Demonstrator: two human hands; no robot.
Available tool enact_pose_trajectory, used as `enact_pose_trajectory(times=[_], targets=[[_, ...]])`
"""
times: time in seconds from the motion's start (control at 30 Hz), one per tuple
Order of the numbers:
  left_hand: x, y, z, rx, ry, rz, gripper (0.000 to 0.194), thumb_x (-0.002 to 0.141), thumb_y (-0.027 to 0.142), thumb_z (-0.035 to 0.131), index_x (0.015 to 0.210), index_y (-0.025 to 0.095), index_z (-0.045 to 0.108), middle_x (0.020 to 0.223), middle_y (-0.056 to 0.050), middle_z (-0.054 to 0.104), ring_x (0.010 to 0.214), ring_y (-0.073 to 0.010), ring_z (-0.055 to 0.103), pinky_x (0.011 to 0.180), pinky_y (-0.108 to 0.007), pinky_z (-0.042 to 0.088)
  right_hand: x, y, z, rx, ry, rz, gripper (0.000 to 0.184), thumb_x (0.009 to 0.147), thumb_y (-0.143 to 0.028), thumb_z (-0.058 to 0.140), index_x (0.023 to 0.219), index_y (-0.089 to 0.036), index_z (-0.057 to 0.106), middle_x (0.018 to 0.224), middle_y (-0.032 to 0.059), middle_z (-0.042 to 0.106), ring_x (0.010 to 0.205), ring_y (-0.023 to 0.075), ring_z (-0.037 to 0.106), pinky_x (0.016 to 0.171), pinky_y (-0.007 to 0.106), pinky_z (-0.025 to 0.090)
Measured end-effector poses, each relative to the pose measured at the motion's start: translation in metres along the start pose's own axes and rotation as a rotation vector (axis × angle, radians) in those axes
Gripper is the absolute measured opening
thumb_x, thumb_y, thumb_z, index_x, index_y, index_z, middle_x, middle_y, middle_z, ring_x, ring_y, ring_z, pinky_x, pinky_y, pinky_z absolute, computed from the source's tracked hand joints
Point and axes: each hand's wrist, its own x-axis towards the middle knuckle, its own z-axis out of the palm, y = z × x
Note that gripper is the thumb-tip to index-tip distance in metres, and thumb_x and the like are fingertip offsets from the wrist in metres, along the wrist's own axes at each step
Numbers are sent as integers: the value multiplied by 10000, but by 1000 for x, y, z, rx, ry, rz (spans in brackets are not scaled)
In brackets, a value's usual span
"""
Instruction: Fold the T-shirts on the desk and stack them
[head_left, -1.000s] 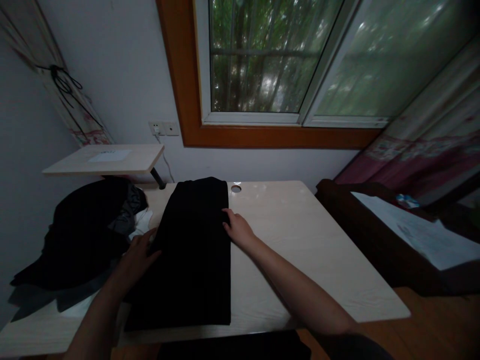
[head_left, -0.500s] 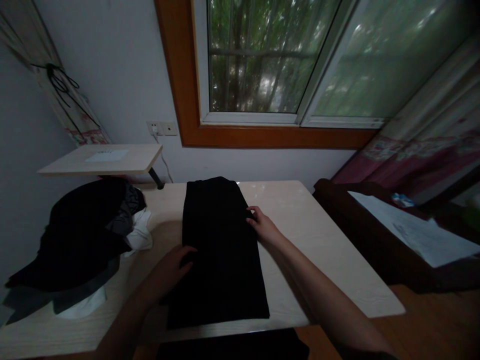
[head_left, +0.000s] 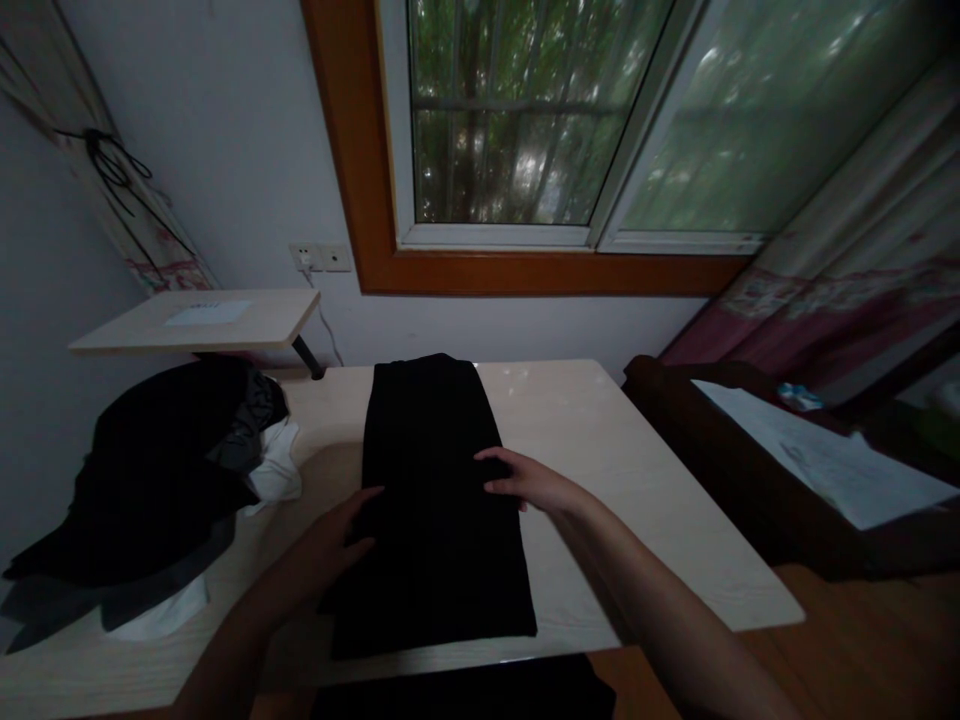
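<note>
A folded black garment (head_left: 435, 540), perhaps trousers, lies lengthwise on the pale wooden table (head_left: 600, 450), reaching from near the back edge to the front edge. My left hand (head_left: 334, 540) is at its left side, thumb and fingers apart, fingertips over the cloth. On the opposite side, my right hand (head_left: 534, 482) rests along the right edge with its thumb and index finger spread over the black fabric. Neither hand pinches the cloth. The fabric is so dark that its layers cannot be made out.
A heap of black, grey and white clothes (head_left: 157, 470) sits on the table's left, partly under a small raised shelf (head_left: 195, 325). Behind are a wall socket (head_left: 319, 258) and a window. At right stands a dark brown piece of furniture (head_left: 757, 500) with a white sheet on it.
My right hand has slid down the garment's right edge toward me and a little further over the cloth. My left hand has shifted slightly left. The garment lies as before.
</note>
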Motion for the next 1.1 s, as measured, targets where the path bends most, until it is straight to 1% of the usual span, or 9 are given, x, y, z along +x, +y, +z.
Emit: enact_pose_trajectory(times=[0.23,0.43,0.5,0.57,0.67,0.77,0.83,1.0,1.1], targets=[[-15,6,-7,28,-195,17,634,863,239,549,1487,306,458,1550,-44,529,1393,-256,513,1202,-451,358,-24,11,-12,-9,-44,54,306,807,-395,754,1020,-207,639,652,-101,400,438,30,310,364,162,231],[-31,22,-5,128,-440,7,543,789,161,563,1296,341,640,1329,9,683,1231,-239,617,1072,-385,454,-43,2,-21,-134,-468,228,380,778,-435,810,1004,-187,631,695,-51,607,494,89,626,415,164,231],[-34,28,-10,139,-469,-5,537,791,196,607,1299,363,647,1271,14,702,1160,-242,645,1000,-361,483,-46,-4,-27,-175,-607,264,458,785,-467,818,1097,-186,636,698,-40,636,547,115,681,449,163,265],[-33,25,-17,154,-434,-13,522,837,308,642,1355,368,621,1168,0,724,1044,-237,675,898,-338,508,-45,-7,-34,-188,-632,252,563,807,-504,801,1240,-198,612,749,-26,654,598,131,707,480,170,315],[-16,10,-27,182,-242,-15,557,911,493,589,1443,331,552,1014,-16,721,869,-213,677,775,-316,511,-33,-5,-44,-169,-361,112,644,840,-543,751,1359,-217,554,862,-11,628,618,124,695,514,198,378],[15,-4,-33,174,27,-20,607,931,512,541,1487,276,482,1040,-37,721,858,-216,682,785,-332,515,-12,2,-45,-146,22,-51,649,853,-536,713,1381,-212,522,891,-6,601,596,107,618,559,238,438],[37,-7,-32,148,149,-19,660,914,484,550,1504,208,443,1040,-66,725,886,-237,695,822,-357,525,3,4,-41,-165,176,-108,620,866,-495,692,1393,-222,510,891,3,614,627,127,592,597,265,470],[77,1,-22,220,269,18,755,853,301,613,1541,147,343,1311,-160,665,1138,-291,668,993,-432,494,25,2,-28,-301,343,-230,470,850,-226,651,1311,-271,576,965,21,680,946,204,637,840,319,502],[83,3,-18,274,235,11,717,832,192,578,1513,152,359,1405,-171,620,1265,-285,616,1087,-434,438,24,4,-27,-372,349,-230,401,806,-158,633,1192,-265,639,934,12,687,934,203,626,830,312,489]])
